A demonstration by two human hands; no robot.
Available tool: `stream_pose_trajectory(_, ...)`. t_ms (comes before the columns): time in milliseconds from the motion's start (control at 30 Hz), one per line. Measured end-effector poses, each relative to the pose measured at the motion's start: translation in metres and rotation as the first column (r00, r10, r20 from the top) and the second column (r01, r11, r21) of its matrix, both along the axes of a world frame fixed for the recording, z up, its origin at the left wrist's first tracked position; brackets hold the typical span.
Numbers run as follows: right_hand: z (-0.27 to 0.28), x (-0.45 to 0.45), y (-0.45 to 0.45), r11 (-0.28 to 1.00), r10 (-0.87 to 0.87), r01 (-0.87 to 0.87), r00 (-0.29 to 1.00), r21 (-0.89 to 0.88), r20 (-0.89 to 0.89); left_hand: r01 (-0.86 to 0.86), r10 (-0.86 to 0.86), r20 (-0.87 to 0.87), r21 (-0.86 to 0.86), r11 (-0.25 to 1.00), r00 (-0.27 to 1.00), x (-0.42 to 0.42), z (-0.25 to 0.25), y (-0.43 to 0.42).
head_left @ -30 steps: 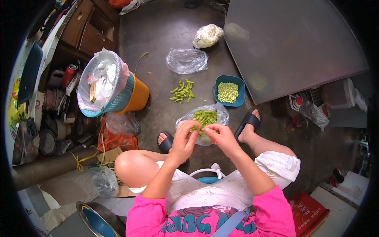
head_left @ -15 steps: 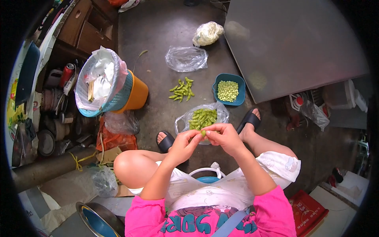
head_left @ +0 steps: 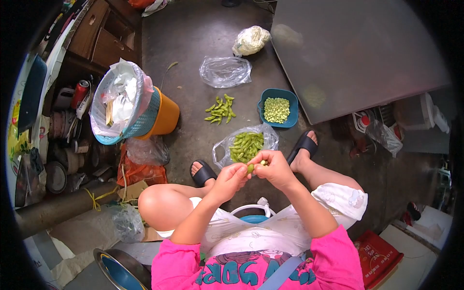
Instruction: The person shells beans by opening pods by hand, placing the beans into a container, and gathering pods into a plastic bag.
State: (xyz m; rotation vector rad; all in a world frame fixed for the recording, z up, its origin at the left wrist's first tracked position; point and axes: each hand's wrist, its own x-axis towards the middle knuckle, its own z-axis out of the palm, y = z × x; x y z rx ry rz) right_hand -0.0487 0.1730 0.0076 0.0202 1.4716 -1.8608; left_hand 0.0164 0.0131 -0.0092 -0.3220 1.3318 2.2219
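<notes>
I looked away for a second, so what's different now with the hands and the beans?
Both hands, left and right, have come back a little towards the person's body. A pale bean now shows at the right hand, beside the green pod between the hands. The bag of pods, the loose pods and the blue bowl stayed put.

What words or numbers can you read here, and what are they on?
None read clearly.
Pink shirt: big teal letters, folded and partly covered.
Red can: print too small.
Red box, lower right: pale characters, too blurred.
Any other print: too small.
</notes>
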Motion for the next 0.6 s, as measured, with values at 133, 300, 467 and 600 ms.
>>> stream_pose_trajectory(133,-0.004,0.0,0.0,1.0,0.002,-0.002,1.0,0.014,-0.01,-0.041,-0.029,0.208,0.322,0.946,0.978,-0.004,-0.001,-0.001)
stream_pose_trajectory(300,-0.01,-0.002,-0.002,0.994,-0.051,0.053,0.998,0.09,-0.025,-0.26,-0.278,-0.478,-0.783,0.565,0.833,-0.008,0.017,0.011)
stream_pose_trajectory(467,-0.007,0.0,-0.006,0.947,0.036,0.065,0.952,0.315,-0.305,-0.288,-0.452,-0.457,-0.873,0.395,0.766,-0.011,0.016,0.005)
stream_pose_trajectory(600,-0.007,0.0,-0.006,0.933,0.088,0.031,0.946,0.359,-0.312,-0.254,-0.458,-0.413,-0.894,0.37,0.787,-0.007,0.01,0.007)
